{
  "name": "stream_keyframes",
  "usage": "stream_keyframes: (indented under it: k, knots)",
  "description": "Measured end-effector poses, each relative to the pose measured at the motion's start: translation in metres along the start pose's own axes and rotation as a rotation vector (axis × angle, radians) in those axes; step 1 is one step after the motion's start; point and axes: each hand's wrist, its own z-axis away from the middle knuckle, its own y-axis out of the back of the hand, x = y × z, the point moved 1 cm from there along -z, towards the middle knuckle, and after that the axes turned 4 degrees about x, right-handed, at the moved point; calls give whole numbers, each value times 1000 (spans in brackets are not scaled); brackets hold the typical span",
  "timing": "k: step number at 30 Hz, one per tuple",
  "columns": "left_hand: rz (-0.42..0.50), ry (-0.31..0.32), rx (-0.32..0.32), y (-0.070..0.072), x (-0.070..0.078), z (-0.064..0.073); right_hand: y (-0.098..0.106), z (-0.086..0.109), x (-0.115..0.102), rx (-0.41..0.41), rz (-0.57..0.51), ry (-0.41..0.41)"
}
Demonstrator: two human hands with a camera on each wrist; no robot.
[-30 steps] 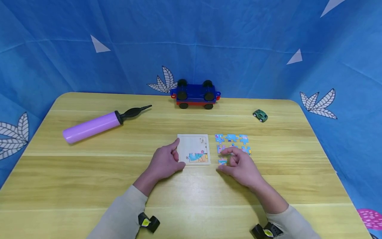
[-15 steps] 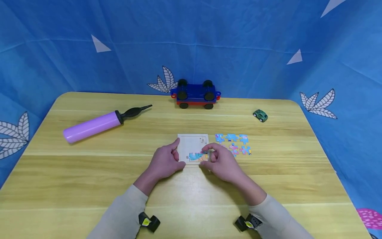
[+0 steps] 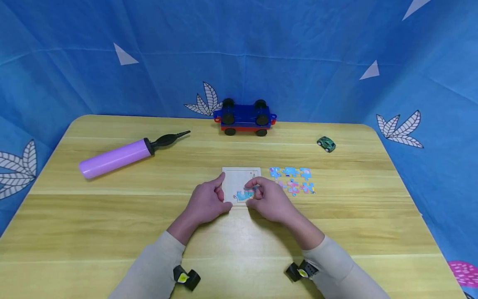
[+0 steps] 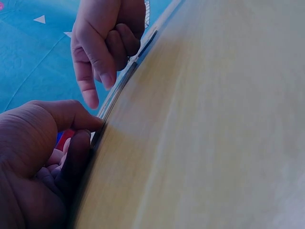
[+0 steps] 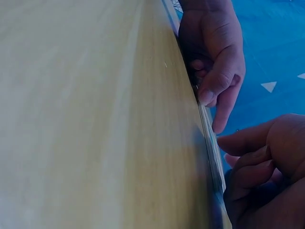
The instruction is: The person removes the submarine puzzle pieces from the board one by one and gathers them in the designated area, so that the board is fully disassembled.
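The square wooden puzzle board [image 3: 233, 178] lies flat on the table, with blue puzzle pieces [image 3: 242, 195] fitted along its lower edge. My left hand [image 3: 204, 202] grips the board's left side, thumb at the lower corner and index finger further up. Over the board's lower right part, my right hand [image 3: 271, 199] has thumb and index finger curled toward each other around a small puzzle piece, mostly hidden by the fingers. Both wrist views show the left hand [image 4: 43, 152] and the right hand [image 5: 271, 167] close together at the board's thin edge.
Several loose puzzle pieces [image 3: 290, 171] lie in rows right of the board. A purple hand pump [image 3: 115, 158] lies at left. An upturned blue and red toy wagon [image 3: 244, 116] stands at the back, a green toy car [image 3: 326, 144] at back right.
My right hand has moved left from the loose pieces to over the board, and the lowest loose piece has left its spot. The left hand keeps its grip on the board.
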Motion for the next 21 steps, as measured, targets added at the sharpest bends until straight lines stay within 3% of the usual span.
stream_keyframes:
  k: [21]
  knots:
    - [2, 7, -3, 0, 0, 0, 0, -7, 5, -49, 34, -30]
